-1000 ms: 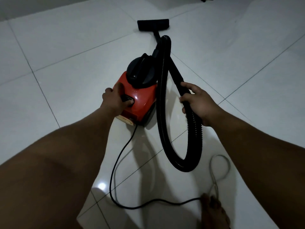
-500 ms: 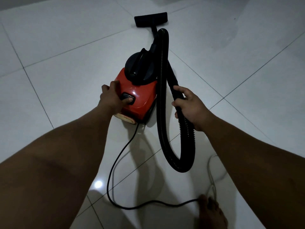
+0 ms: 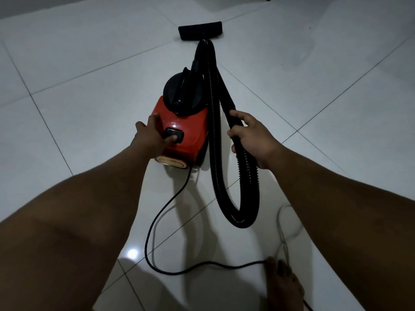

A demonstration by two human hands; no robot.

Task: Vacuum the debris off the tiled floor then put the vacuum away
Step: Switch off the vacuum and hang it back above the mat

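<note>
Since half a second ago my view has tipped up — the flat black floor nozzle (image 3: 200, 30) now sits lower in frame, and more pale tile shows beyond it. My left hand (image 3: 152, 136) stays spread on the glossy red vacuum body (image 3: 186, 133), thumb pressed on its dark rectangular switch (image 3: 174, 135). My right hand (image 3: 253, 136) keeps its closed grasp round the smooth black wand (image 3: 231, 113), just above where the ribbed hose (image 3: 244, 198) begins; that hose droops in a long loop over the shiny white tiled floor (image 3: 89, 108). A thin black cord (image 3: 166, 205) snakes from the canister toward my bare foot (image 3: 284, 281).
</note>
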